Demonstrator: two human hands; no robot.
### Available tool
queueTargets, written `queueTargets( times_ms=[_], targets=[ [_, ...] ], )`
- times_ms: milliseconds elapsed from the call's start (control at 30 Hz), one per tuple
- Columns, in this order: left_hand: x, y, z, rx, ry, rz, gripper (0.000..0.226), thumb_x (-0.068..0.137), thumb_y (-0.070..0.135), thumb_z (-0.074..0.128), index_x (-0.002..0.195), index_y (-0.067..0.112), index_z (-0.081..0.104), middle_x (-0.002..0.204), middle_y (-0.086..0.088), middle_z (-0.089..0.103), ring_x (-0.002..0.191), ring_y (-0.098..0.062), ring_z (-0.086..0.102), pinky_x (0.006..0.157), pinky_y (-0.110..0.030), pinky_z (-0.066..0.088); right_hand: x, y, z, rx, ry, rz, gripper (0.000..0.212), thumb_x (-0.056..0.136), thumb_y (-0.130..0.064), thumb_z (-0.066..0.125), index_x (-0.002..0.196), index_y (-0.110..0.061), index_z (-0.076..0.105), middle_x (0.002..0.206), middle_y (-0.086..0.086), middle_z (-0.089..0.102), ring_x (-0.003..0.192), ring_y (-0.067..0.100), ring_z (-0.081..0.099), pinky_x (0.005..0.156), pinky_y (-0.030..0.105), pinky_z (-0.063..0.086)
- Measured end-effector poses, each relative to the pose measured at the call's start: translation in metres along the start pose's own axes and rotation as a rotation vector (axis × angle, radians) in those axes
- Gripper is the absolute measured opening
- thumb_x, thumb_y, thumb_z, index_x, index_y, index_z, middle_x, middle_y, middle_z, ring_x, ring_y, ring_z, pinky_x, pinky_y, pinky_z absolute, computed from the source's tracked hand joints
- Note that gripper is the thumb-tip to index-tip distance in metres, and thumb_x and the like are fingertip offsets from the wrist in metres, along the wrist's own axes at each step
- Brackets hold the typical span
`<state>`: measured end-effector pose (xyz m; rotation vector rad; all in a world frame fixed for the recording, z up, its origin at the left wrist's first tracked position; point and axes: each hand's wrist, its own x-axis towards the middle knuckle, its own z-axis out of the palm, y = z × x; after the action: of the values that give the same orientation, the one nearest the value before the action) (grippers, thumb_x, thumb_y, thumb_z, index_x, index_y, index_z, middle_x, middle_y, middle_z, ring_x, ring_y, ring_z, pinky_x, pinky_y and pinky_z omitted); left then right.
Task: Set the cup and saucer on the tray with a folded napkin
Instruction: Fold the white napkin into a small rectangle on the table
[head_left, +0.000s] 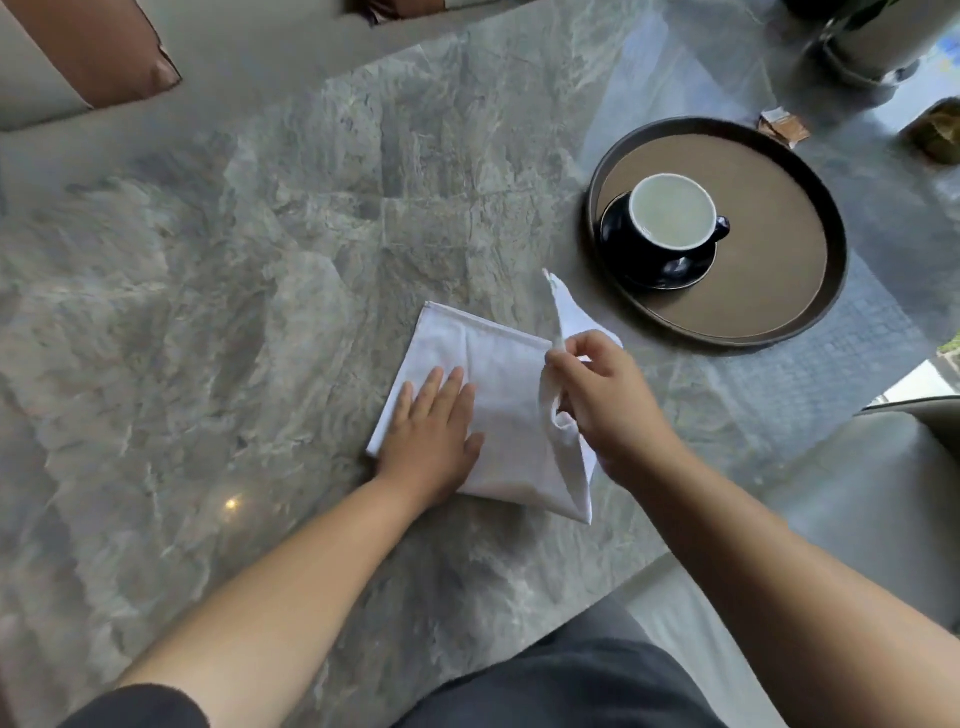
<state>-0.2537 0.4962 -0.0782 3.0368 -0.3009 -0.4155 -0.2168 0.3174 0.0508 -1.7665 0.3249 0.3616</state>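
Observation:
A white cloth napkin (501, 395) lies on the grey marble table (260, 260), partly folded. My left hand (431, 436) presses flat on its left part, fingers spread. My right hand (602, 400) pinches the napkin's right edge and lifts that flap off the table, its corner pointing up toward the tray. To the upper right sits a round dark tray (779, 249) with a brown floor. On its left side stands a dark blue cup (672, 221) with a white inside, upright on a dark blue saucer (670, 270).
A small brown packet (784, 127) lies behind the tray. A pot on a stand (862, 57) is at the far right corner, a greenish object (940, 135) at the right edge. A brown cushion (98, 57) is at top left. The table edge runs near my lap.

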Motion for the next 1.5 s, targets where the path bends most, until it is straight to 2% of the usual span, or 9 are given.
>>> queueTargets(
  times_ms=[133,333,467,567,733,933,1033,1200,1500],
  targets=[
    [-0.003,-0.004,0.002,0.020,0.011,-0.005,0.065,0.095,0.047,0.028,0.150,0.016,0.013,0.160,-0.002,0.001,0.146,-0.021,-0.006,0.114,-0.045,-0.010,-0.025,0.029,-0.086,0.190,0.120,-0.041,0.016,0.085,-0.024,0.059,0.069,-0.024,0.057,0.058,-0.007,0.054,0.052,0.008,0.047,0.046,0.017,0.040],
    [0.005,-0.013,0.002,0.019,0.038,-0.035,0.065,0.095,0.046,0.028,0.150,0.014,0.012,0.160,-0.002,0.001,0.146,-0.022,-0.004,0.116,-0.045,-0.006,-0.057,0.128,-0.184,0.164,0.361,0.357,0.025,0.099,-0.014,0.045,0.074,-0.018,0.046,0.062,0.005,0.049,0.041,0.012,0.047,0.043,0.023,0.044],
    [0.005,-0.010,0.002,-0.009,0.059,-0.021,0.065,0.095,0.045,0.032,0.149,0.012,0.017,0.159,-0.004,0.006,0.146,-0.023,0.000,0.117,-0.046,-0.004,-0.056,0.170,-0.181,0.090,0.399,0.476,0.021,0.099,-0.029,0.048,0.085,-0.013,0.049,0.079,0.013,0.058,0.059,0.018,0.064,0.055,0.030,0.052],
    [0.005,-0.009,-0.001,-0.017,0.029,-0.025,0.065,0.096,0.045,0.031,0.150,0.012,0.015,0.160,-0.004,0.004,0.146,-0.022,-0.002,0.117,-0.046,-0.003,-0.055,0.179,-0.161,0.039,0.364,0.488,0.048,0.090,-0.054,0.054,0.102,-0.008,0.055,0.092,0.008,0.065,0.079,0.023,0.066,0.063,0.036,0.055],
    [0.000,0.006,-0.012,-0.053,0.022,-0.025,0.067,0.095,0.047,0.033,0.150,0.014,0.012,0.160,-0.005,-0.001,0.145,-0.021,-0.008,0.116,-0.046,-0.006,-0.058,0.191,-0.141,0.157,0.327,0.524,0.036,0.084,-0.039,0.067,0.089,-0.007,0.052,0.072,0.007,0.048,0.052,0.018,0.050,0.048,0.028,0.047],
    [-0.022,0.071,-0.005,0.084,-0.017,0.342,0.071,0.089,0.054,0.038,0.148,0.018,0.022,0.157,-0.006,0.007,0.145,-0.029,0.008,0.113,-0.055,0.008,-0.059,0.197,-0.153,0.275,0.401,0.455,0.031,0.087,-0.026,0.066,0.067,-0.015,0.044,0.054,0.002,0.031,0.039,0.014,0.023,0.039,0.024,0.018],
    [-0.023,0.070,0.013,0.136,-0.124,0.306,0.075,0.090,0.063,0.014,0.149,0.023,-0.008,0.151,0.001,-0.025,0.141,-0.024,-0.025,0.112,-0.052,-0.014,-0.058,0.191,-0.154,0.259,0.441,0.411,0.033,0.086,-0.028,0.065,0.064,-0.018,0.042,0.054,0.002,0.031,0.039,0.014,0.022,0.038,0.023,0.019],
    [-0.020,0.068,0.014,0.128,-0.176,0.329,0.080,0.081,0.069,-0.005,0.146,0.024,-0.018,0.149,0.003,-0.033,0.135,-0.021,-0.037,0.111,-0.051,-0.019,-0.060,0.155,-0.147,0.282,0.460,0.232,0.026,0.079,-0.036,0.066,0.066,-0.021,0.050,0.064,0.001,0.045,0.051,0.013,0.038,0.046,0.028,0.034],
    [-0.017,0.037,-0.009,-0.043,-0.072,0.200,0.070,0.093,0.054,0.020,0.150,0.018,-0.002,0.156,0.003,-0.018,0.142,-0.016,-0.021,0.114,-0.042,-0.013,-0.046,0.051,-0.088,0.133,0.035,-0.325,0.020,0.080,-0.033,0.064,0.067,-0.027,0.050,0.065,-0.014,0.047,0.063,0.007,0.043,0.058,0.020,0.034]
  ],
)
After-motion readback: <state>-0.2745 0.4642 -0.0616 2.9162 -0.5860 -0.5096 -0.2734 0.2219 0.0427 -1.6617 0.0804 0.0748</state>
